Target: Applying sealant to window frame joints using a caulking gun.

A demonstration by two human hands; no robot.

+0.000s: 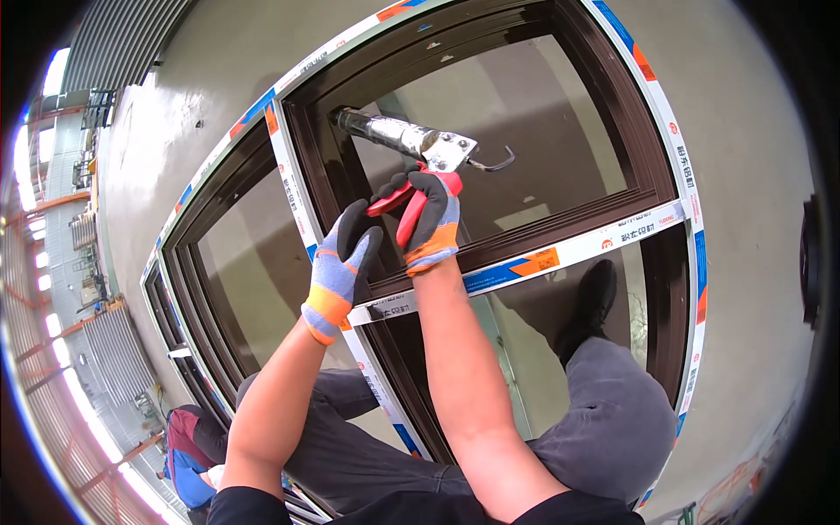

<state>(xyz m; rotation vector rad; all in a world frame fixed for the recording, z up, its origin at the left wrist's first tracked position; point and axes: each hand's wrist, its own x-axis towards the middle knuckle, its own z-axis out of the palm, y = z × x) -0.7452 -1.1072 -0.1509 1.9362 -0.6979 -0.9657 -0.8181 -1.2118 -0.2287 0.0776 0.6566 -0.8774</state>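
My right hand (432, 217), in a grey, blue and orange glove with dark coated fingers, is wrapped round the red handle of a caulking gun (389, 133). The gun's silvery barrel points to the far left, its dark tip by the inner corner of a brown window frame (643, 194). A bent metal rod sticks out at its back end. My left hand (339, 267), gloved alike, hovers beside the handle over the frame's crossbar, fingers apart and nothing visible in them.
The large frame lies flat, with glass panes and white, blue and orange protective tape (534, 262) along its bars. My dark shoe (595, 302) is over a near pane. A person (192, 455) in blue and maroon is at lower left. Grey floor (744, 166) surrounds the frame.
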